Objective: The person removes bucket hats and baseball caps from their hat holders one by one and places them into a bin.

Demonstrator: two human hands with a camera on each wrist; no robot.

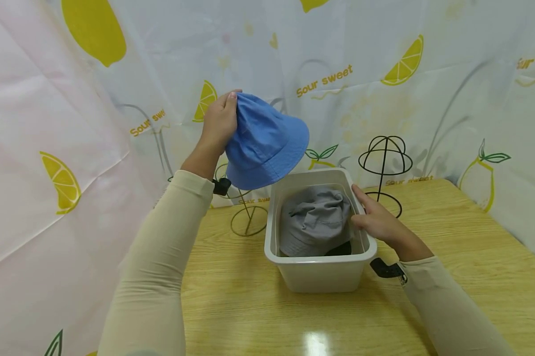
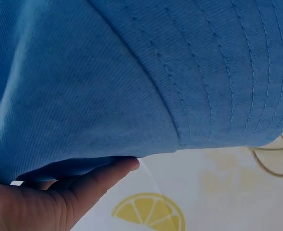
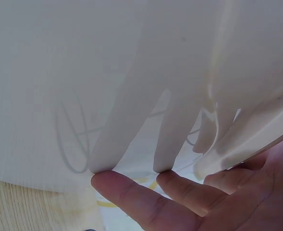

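Note:
My left hand (image 1: 221,116) grips a blue bucket hat (image 1: 267,141) by its crown and holds it up, brim slanting down to the right. In the left wrist view the blue fabric (image 2: 107,86) with its stitched brim fills most of the picture. My right hand (image 1: 378,220) holds the right rim of a white plastic bin (image 1: 322,277), thumb over the inside edge. From the right wrist, its fingertips (image 3: 105,180) touch the bin's outer wall (image 3: 59,57). Inside the bin lies a crumpled grey bucket hat (image 1: 318,217), with something dark (image 1: 340,248) partly hidden beneath it.
A black wire hat stand (image 1: 383,173) stands behind the bin on the right. A brass-coloured wire stand (image 1: 249,222) is at the left, its top partly behind the blue hat. Both stand on a wooden table (image 1: 231,296). A lemon-printed curtain (image 1: 249,44) hangs behind.

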